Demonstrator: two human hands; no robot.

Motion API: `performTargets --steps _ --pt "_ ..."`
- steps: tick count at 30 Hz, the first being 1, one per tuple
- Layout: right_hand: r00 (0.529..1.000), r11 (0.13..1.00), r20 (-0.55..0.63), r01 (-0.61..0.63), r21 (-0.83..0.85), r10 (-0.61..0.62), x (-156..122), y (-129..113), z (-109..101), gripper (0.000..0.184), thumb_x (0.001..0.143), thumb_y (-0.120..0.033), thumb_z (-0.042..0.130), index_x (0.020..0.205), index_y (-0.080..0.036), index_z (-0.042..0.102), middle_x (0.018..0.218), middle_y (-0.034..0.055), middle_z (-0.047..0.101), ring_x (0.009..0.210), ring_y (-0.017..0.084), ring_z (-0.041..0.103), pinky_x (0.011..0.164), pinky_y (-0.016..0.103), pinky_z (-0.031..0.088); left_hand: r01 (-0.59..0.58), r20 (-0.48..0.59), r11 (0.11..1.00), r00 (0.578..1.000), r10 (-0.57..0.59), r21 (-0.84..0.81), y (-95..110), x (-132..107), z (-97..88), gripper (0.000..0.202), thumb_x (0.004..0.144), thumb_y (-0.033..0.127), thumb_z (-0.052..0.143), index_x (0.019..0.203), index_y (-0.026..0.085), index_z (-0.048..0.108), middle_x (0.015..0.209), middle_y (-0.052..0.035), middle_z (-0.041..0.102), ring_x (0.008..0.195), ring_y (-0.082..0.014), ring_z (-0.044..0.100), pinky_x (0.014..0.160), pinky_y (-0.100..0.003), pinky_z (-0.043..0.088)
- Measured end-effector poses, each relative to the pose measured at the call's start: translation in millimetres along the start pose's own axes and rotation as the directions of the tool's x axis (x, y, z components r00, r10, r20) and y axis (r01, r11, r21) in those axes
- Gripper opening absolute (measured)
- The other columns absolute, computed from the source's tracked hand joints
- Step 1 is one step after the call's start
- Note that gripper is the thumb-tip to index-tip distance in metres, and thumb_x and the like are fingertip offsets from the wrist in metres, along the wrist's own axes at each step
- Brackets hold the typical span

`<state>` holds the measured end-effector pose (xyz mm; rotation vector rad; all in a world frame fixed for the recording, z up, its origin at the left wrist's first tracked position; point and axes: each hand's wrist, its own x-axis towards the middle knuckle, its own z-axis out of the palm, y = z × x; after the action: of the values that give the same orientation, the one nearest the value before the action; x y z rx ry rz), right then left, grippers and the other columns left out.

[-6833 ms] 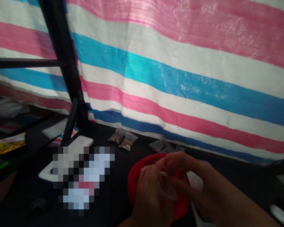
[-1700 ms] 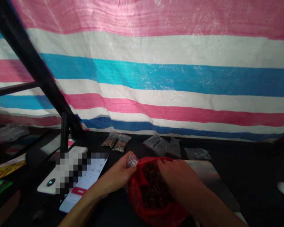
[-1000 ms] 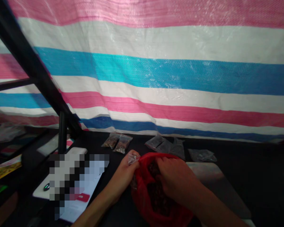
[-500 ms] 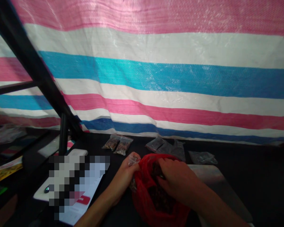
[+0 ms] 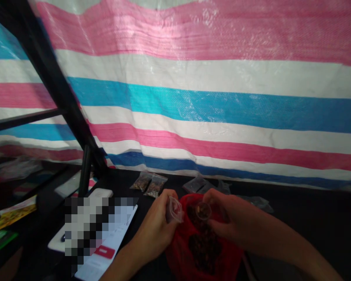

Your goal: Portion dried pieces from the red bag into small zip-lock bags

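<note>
The phone (image 5: pixel 109 242) lies left of the bag (image 5: pixel 177 253), with packets (image 5: pixel 156 186) left of pouches (image 5: pixel 197 184) behind them.

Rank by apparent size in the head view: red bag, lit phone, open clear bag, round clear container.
Red bag
Lit phone
Open clear bag and round clear container: too close to rank, bag partly hidden

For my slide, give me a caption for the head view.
Left hand holds a small bag open; right hand holds a clear cup at the open red bag.
</note>
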<state>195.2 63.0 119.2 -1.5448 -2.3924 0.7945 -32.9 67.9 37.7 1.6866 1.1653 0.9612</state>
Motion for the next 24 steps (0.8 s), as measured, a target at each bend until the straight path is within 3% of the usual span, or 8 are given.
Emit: performTargets --steps 5,12,16,19,24 --pt "0.997 0.991 -0.053 0.066 0.119 -0.06 -2 -19 7 0.024 0.087 -0.014 0.059 0.106 -0.028 0.062 0.097 -0.0041 0.071 0.081 0.014 0.066 0.071 0.023 0.045 -0.058 0.061 0.986 0.997 0.049 0.158 4 -5 6.3 0.013 0.089 0.026 0.066 0.091 0.023 0.054 0.09 -0.0008 0.059 0.082 -0.0195 0.054 0.072 -0.031 0.039" --pt "0.976 0.973 -0.048 0.209 -0.097 -0.214 3 -29 28 0.037 0.087 -0.003 0.052 0.112 -0.026 0.066 0.121 0.0039 0.064 0.104 0.019 0.067 0.091 0.031 0.051 -0.216 0.146 0.946 0.972 0.184 0.243 7 -7 6.4 0.013 0.089 0.027 0.069 0.096 0.022 0.059 0.1 -0.004 0.062 0.094 -0.0234 0.055 0.08 -0.034 0.038" --pt "0.964 0.955 -0.035 0.255 -0.152 -0.263 5 -28 31 0.047 0.085 0.004 0.047 0.116 -0.025 0.066 0.12 0.0064 0.062 0.101 0.018 0.066 0.091 0.03 0.054 -0.209 0.157 0.956 0.971 0.178 0.205 6 -5 4.4 0.022 0.087 0.035 0.076 0.099 0.022 0.062 0.101 -0.0033 0.062 0.096 -0.0235 0.056 0.082 -0.034 0.039" --pt "0.958 0.947 -0.025 0.279 -0.159 -0.286 7 -25 33 0.052 0.083 0.007 0.048 0.119 -0.025 0.066 0.123 0.0055 0.061 0.105 0.018 0.064 0.095 0.029 0.053 -0.2 0.167 0.962 0.971 0.17 0.188 2 -6 5.9 0.023 0.083 0.032 0.08 0.096 0.023 0.064 0.099 -0.0019 0.063 0.096 -0.0232 0.056 0.083 -0.033 0.039" --pt "0.971 0.955 -0.015 0.233 -0.184 -0.24 11 -23 33 0.045 0.089 0.0 0.055 0.127 -0.023 0.063 0.128 0.0092 0.061 0.11 0.022 0.066 0.096 0.035 0.055 -0.044 0.064 0.997 0.997 0.04 0.06 -8 -7 9.8 0.042 0.073 0.024 0.087 0.105 0.023 0.061 0.104 -0.0007 0.065 0.097 -0.0226 0.058 0.081 -0.031 0.041"
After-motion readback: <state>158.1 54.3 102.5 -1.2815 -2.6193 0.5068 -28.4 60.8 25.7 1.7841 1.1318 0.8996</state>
